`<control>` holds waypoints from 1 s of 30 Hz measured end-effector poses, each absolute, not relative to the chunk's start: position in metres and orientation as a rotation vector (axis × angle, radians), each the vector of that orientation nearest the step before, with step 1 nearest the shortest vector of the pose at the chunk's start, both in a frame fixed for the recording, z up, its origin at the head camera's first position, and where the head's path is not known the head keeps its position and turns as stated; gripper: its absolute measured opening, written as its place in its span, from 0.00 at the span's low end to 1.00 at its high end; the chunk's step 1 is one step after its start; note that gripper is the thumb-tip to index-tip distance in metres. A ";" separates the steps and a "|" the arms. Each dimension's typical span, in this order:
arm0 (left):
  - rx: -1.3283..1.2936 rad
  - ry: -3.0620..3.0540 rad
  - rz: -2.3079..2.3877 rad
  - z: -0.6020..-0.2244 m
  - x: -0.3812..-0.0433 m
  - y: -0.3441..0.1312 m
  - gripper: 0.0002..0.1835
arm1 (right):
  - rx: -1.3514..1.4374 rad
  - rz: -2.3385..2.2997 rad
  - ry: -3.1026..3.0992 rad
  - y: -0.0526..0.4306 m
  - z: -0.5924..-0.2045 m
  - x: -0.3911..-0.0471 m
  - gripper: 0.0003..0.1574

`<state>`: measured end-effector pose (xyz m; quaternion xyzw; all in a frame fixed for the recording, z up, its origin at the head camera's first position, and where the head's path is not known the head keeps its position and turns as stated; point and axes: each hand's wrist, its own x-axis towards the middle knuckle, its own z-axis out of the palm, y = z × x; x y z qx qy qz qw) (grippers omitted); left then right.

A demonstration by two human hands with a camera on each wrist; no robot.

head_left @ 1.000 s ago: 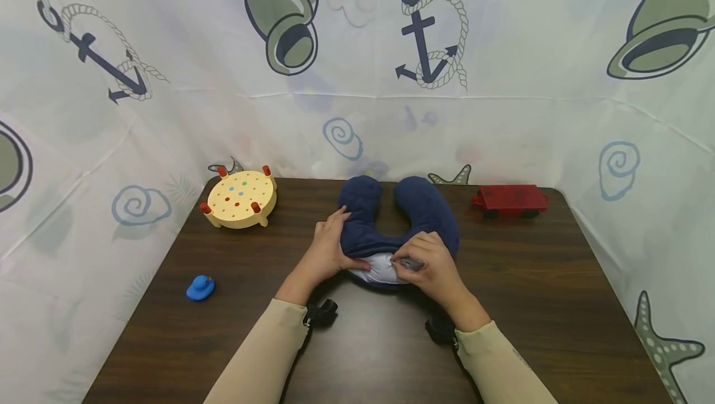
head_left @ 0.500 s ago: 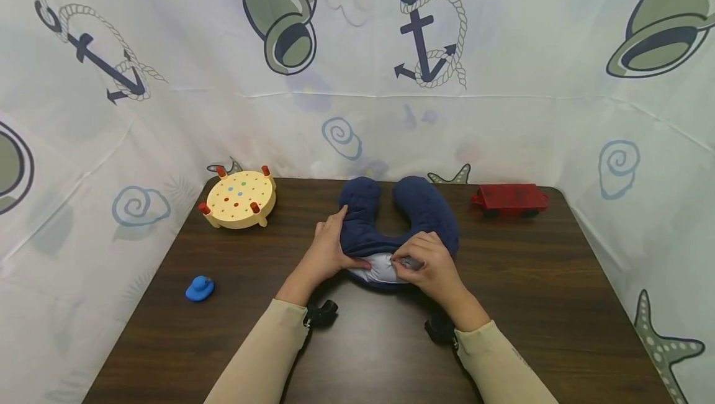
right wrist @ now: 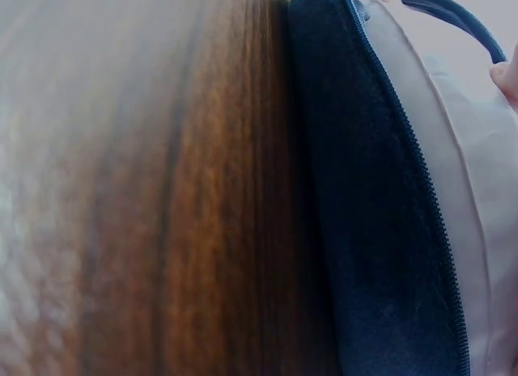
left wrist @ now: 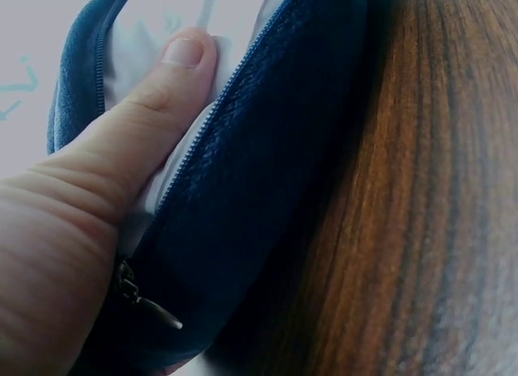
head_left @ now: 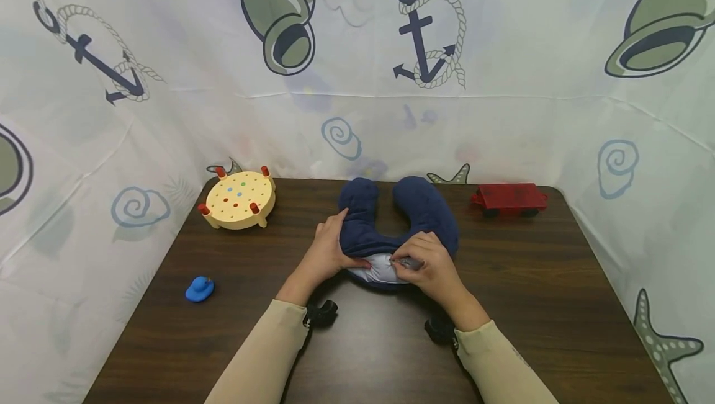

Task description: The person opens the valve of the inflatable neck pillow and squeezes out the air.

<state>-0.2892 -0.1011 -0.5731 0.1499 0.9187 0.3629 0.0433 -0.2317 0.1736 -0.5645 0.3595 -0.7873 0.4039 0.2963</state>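
Observation:
A navy U-shaped neck pillow lies on the table, its curved base towards me. Its zipper is undone, baring a white inner lining. My left hand grips the pillow's left side, the thumb laid on the lining. The metal zipper pull hangs below that thumb in the left wrist view. My right hand pinches a slim grey pen-like thing, its dark tip at the lining. Fingers cover most of it, so its exact kind is unclear. Only a fingertip shows at the right wrist view's edge.
A cream round toy with red-tipped pegs stands at the back left of the brown wooden table. A blue rubber duck sits nearer on the left. A red toy wagon is at the back right. A printed cloth hangs behind.
Both hands and the pillow stay nearly in place. Only a very slight shift of the head view shows.

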 end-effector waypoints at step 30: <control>0.417 2.765 1.150 -0.570 -0.287 -0.102 0.79 | 0.934 1.082 -2.124 0.174 -0.567 -0.233 0.13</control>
